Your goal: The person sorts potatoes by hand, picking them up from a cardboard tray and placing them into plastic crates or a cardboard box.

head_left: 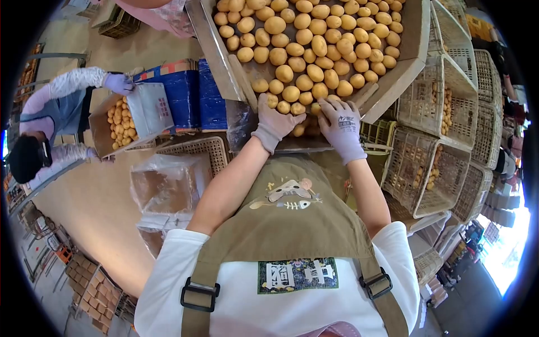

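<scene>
Many yellow potatoes (314, 76) lie loose on a metal-sided sorting table (224, 62) in front of me. Both my hands wear pale gloves and are at the table's narrow near end. My left hand (276, 122) is open, its thumb stretched right and its fingers apart, around and touching several potatoes. My right hand (341, 124) has bent fingers closed against a potato (316, 108) at its left side; the far side of the grip is hidden. Below the hands, another potato (298, 130) shows near the table's lip.
Stacked plastic crates (415, 168), some holding potatoes, stand at right. A co-worker (56, 118) at left handles a carton (151, 109) of potatoes. Plastic-lined boxes (168, 185) and a basket (208, 149) stand left of me. Another person's pink clothing (163, 17) shows beyond the table.
</scene>
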Available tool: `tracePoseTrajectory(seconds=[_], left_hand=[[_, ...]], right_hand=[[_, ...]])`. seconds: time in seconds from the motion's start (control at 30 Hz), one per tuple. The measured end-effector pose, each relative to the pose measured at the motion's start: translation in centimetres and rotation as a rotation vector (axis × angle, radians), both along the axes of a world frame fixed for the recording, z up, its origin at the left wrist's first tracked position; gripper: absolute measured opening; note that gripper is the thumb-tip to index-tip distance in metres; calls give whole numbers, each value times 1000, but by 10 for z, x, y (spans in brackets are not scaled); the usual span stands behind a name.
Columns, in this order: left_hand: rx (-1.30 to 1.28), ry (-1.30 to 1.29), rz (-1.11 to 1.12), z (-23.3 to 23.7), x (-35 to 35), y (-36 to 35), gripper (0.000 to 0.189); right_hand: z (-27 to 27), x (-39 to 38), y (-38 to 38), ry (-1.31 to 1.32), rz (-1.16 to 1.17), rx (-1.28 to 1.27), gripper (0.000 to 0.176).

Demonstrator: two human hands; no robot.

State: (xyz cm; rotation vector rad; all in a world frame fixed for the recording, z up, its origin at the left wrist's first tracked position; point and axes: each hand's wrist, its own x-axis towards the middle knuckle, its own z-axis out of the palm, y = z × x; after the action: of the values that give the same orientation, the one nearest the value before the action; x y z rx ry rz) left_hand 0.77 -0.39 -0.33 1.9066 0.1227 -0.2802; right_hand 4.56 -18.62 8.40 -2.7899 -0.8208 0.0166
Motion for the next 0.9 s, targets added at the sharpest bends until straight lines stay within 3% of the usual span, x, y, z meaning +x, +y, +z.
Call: tracePoseTrajectory(seconds=[0.07,0.13,0.2,0.3,0.4,0.43,0.53,0.63,0.7,0.73,0.77,0.83,0.87,0.9], left_hand=[[726,-85,-240,24,6,6,47],[831,-82,-296,26,4,7,46],[892,-166,-292,14,-4,7,45],[-433,176,106,2,-4,7,51],[-1758,518,521,-1,-1,8,57],[-1798,617,634,3,0,8,65],[-1751,523,577,7,-3,4,70],[-2058,606,495,0,-3,3,77],[-1989,600,592,8,3,-7,81],[-1889,585,671,13,4,-12,83],[-1815,597,771,6,5,-14,84],[-1845,657,841,16,7,-14,84],[-1860,684,876,21,9,-14,84],[-1773,573,771,17,5,-16,101]], right_hand=[[-2,-2,0,48,23,33,34],[-9,-8,7,155,40,-8,39],[-9,-14,24,471,-91,-74,37],[-41,-22,42,456,-155,7,44],[-34,-20,53,575,-281,62,42],[-39,-20,49,589,-305,152,43],[-46,-23,49,574,-352,375,40],[-20,-33,44,479,-312,610,33],[32,-13,13,-70,93,570,32],[48,3,-18,-171,127,470,31],[54,16,-56,-400,-43,416,30],[97,42,-103,-447,-654,401,29],[83,50,-146,-713,-862,61,32],[97,46,-126,-505,-866,449,32]])
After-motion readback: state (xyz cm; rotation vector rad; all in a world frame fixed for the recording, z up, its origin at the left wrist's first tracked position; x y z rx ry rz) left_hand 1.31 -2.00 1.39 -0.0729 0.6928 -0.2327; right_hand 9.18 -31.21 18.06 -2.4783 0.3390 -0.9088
